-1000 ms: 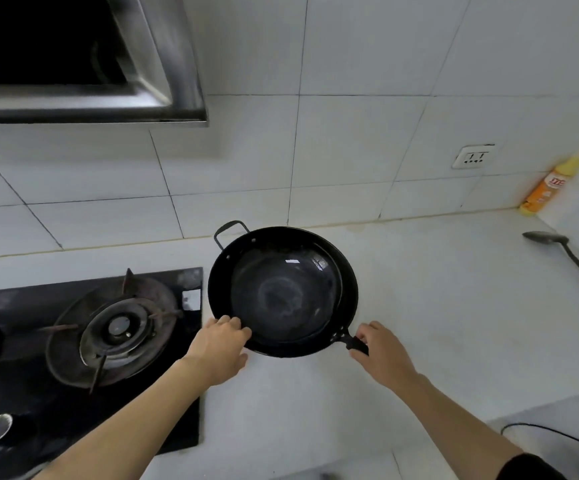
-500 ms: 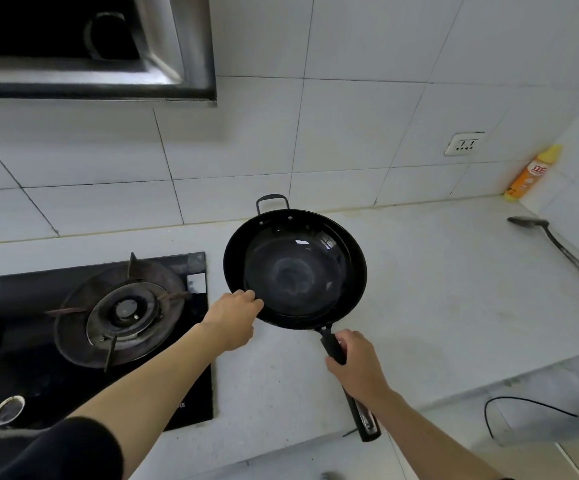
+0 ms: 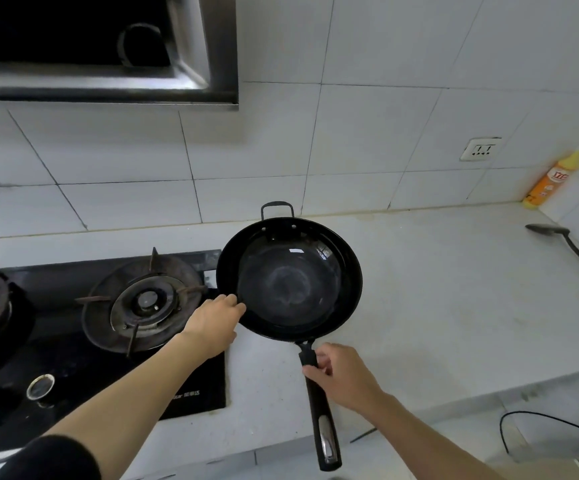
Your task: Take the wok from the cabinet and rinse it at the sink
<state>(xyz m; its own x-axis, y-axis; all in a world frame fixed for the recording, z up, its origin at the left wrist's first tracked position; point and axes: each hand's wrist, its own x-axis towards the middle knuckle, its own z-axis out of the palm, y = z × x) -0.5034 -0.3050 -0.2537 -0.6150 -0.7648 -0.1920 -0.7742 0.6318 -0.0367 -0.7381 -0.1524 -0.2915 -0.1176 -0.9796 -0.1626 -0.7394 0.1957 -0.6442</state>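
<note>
The right hand (image 3: 345, 375) wraps the wok's (image 3: 290, 280) long black handle; the left hand (image 3: 212, 323) pinches its glossy round rim. The wok sits over the pale matte counter (image 3: 437, 306), its left edge overlapping the black glass hob (image 3: 191, 375). Bare counter runs right toward a ladle (image 3: 572, 247).

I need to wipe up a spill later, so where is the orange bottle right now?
In the head view the orange bottle stands at the far right of the counter, in the corner against the tiled wall, below the wall socket and behind the ladle.
</note>
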